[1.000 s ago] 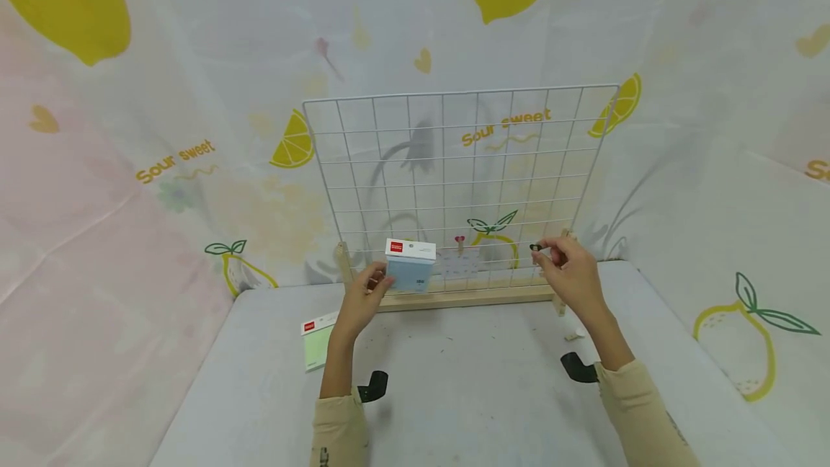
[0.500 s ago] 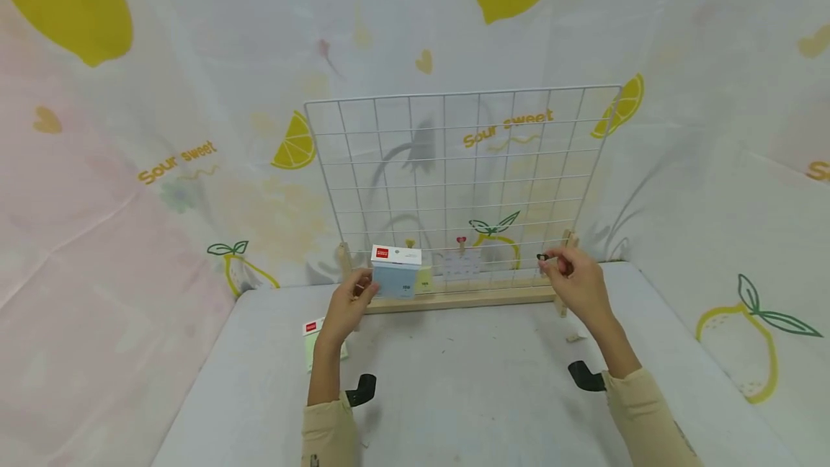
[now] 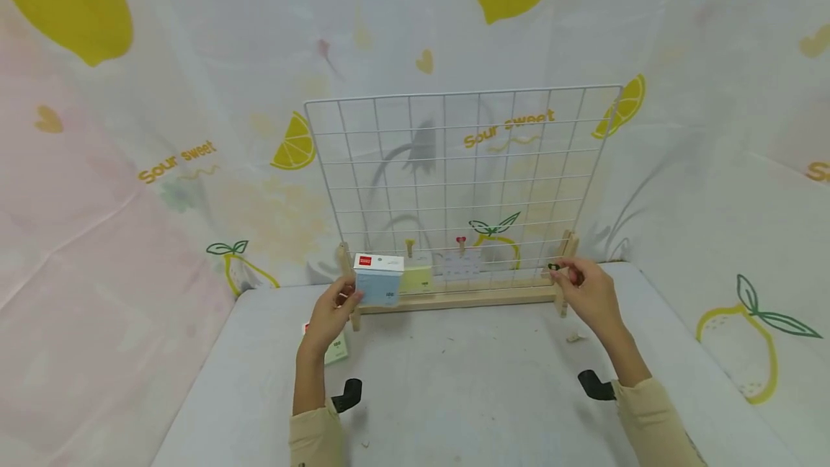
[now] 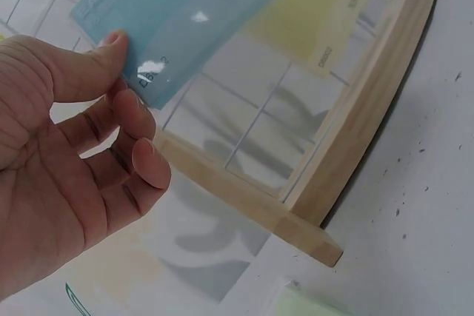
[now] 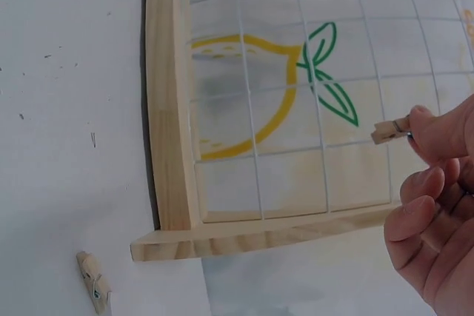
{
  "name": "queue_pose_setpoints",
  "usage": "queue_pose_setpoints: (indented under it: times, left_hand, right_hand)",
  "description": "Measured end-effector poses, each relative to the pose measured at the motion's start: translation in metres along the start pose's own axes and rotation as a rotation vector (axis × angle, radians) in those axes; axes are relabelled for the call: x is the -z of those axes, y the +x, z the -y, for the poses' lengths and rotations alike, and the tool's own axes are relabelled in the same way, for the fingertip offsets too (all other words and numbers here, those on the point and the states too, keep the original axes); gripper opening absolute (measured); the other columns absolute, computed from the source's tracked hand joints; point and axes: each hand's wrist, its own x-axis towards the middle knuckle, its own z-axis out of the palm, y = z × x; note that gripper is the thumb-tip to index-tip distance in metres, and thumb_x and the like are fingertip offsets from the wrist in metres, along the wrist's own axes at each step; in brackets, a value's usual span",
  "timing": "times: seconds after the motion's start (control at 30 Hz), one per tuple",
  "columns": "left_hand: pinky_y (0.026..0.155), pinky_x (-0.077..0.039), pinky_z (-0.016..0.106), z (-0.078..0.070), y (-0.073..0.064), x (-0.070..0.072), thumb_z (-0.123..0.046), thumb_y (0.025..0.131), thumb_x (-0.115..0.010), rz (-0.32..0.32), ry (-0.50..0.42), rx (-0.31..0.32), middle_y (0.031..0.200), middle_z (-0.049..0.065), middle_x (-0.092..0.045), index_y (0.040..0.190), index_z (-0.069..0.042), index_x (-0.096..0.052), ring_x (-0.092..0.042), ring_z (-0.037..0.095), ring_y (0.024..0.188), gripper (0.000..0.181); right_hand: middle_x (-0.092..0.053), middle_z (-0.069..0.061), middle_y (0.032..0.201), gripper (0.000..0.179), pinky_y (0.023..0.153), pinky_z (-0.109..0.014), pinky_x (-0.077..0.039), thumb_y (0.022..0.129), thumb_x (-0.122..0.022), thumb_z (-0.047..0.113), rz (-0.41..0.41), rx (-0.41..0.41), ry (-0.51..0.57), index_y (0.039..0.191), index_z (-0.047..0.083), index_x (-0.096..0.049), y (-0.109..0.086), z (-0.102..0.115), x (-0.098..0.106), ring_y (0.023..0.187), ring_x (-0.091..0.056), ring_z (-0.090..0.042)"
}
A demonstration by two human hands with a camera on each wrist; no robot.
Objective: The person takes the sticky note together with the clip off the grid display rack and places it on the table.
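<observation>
**Two hands before a wire grid, one pinching a blue paper pack, the other a clothespin**

At far left on the white table, a green pack lies partly hidden behind the left forearm. Above it, the left hand pinches the near edge of a blue pack between thumb and fingers. The pack, topped by a white header with a red label, is held up before the lower left of the wire grid; whether they touch is unclear. Just right of it, a yellow pack hangs on the grid beneath a yellow-topped clothespin. Next, a pale patterned card hangs below a red-topped clothespin. A wooden stand supports the grid. At the lower right corner, the right hand has thumb and fingertip clamped on a green-topped clothespin. Near the stand's right foot, a loose clothespin lies on the table.
</observation>
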Motion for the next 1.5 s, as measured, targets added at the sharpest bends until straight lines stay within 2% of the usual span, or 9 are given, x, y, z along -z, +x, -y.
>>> queue_pose_setpoints:
  times: [0.07, 0.1, 0.33, 0.53, 0.8, 0.97, 1.2, 1.5]
  left_hand:
    - [0.066, -0.047, 0.029, 0.001, -0.001, 0.004, -0.011, 0.098, -0.062, 0.004, 0.009, 0.019, 0.104, 0.013, -0.058, 0.122, -0.006, -0.06, -0.054, 0.024, 0.086, 0.025]
    - [0.065, -0.048, 0.029, 0.007, 0.0, 0.005, -0.013, 0.098, -0.062, 0.003, 0.013, 0.017, 0.104, 0.012, -0.058, 0.122, -0.007, -0.06, -0.054, 0.023, 0.086, 0.025]
    - [0.065, -0.048, 0.028, 0.011, -0.003, 0.014, -0.013, 0.098, -0.062, 0.013, 0.016, 0.022, 0.102, 0.013, -0.057, 0.121, -0.006, -0.061, -0.053, 0.022, 0.083, 0.024]
    - [0.064, -0.049, 0.029, 0.013, -0.004, 0.02, -0.011, 0.098, -0.062, 0.016, 0.018, 0.038, 0.1, 0.013, -0.057, 0.12, -0.004, -0.061, -0.053, 0.02, 0.081, 0.024]
    - [0.062, -0.045, 0.028, 0.018, -0.009, 0.031, -0.009, 0.099, -0.06, 0.043, 0.036, 0.081, 0.099, 0.013, -0.055, 0.121, -0.007, -0.06, -0.052, 0.025, 0.081, 0.023]
    - [0.061, -0.045, 0.028, 0.022, -0.012, 0.035, -0.01, 0.099, -0.06, 0.028, 0.046, 0.079, 0.098, 0.013, -0.054, 0.119, -0.007, -0.06, -0.053, 0.026, 0.08, 0.02]
    - [0.061, -0.045, 0.028, 0.027, -0.018, 0.04, -0.009, 0.099, -0.059, 0.01, 0.043, 0.119, 0.097, 0.013, -0.053, 0.116, -0.006, -0.06, -0.052, 0.023, 0.078, 0.017]
    - [0.065, -0.046, 0.029, 0.032, -0.025, 0.052, -0.018, 0.101, -0.058, 0.014, 0.091, 0.17, 0.104, 0.014, -0.053, 0.121, -0.006, -0.058, -0.054, 0.026, 0.086, 0.023]
  right_hand:
    - [-0.045, -0.002, 0.067, 0.018, 0.052, -0.021, -0.031, 0.08, -0.08, 0.0, 0.001, 0.001, -0.005, 0.095, -0.004, -0.071, -0.001, -0.002, 0.0, 0.059, -0.038, -0.009]
    - [-0.045, -0.002, 0.067, 0.018, 0.052, -0.021, -0.031, 0.08, -0.08, 0.0, 0.001, 0.0, -0.009, 0.095, -0.004, -0.071, -0.002, -0.003, 0.0, 0.059, -0.038, -0.009]
    - [-0.044, -0.001, 0.067, 0.015, 0.052, -0.023, -0.03, 0.079, -0.08, -0.001, -0.008, 0.004, -0.03, 0.091, -0.002, -0.07, -0.005, -0.011, 0.0, 0.059, -0.036, -0.007]
    - [-0.045, 0.0, 0.067, 0.014, 0.053, -0.024, -0.031, 0.081, -0.079, 0.001, 0.023, -0.042, -0.032, 0.092, -0.002, -0.071, -0.009, -0.016, 0.002, 0.058, -0.037, -0.007]
    - [-0.043, -0.001, 0.066, 0.014, 0.052, -0.027, -0.03, 0.082, -0.079, 0.004, 0.068, -0.1, -0.053, 0.092, -0.002, -0.071, -0.015, -0.021, 0.004, 0.057, -0.035, -0.007]
    - [-0.043, 0.0, 0.066, 0.014, 0.051, -0.028, -0.03, 0.084, -0.078, 0.007, 0.097, -0.129, -0.079, 0.093, -0.002, -0.071, -0.018, -0.028, 0.003, 0.056, -0.036, -0.009]
    - [-0.044, 0.0, 0.067, 0.016, 0.052, -0.029, -0.031, 0.085, -0.077, 0.008, 0.123, -0.167, -0.097, 0.094, -0.003, -0.07, -0.023, -0.036, 0.002, 0.058, -0.038, -0.012]
    - [-0.043, 0.0, 0.067, 0.019, 0.052, -0.029, -0.03, 0.085, -0.077, 0.01, 0.141, -0.166, -0.104, 0.096, -0.003, -0.07, -0.028, -0.039, 0.005, 0.059, -0.038, -0.012]
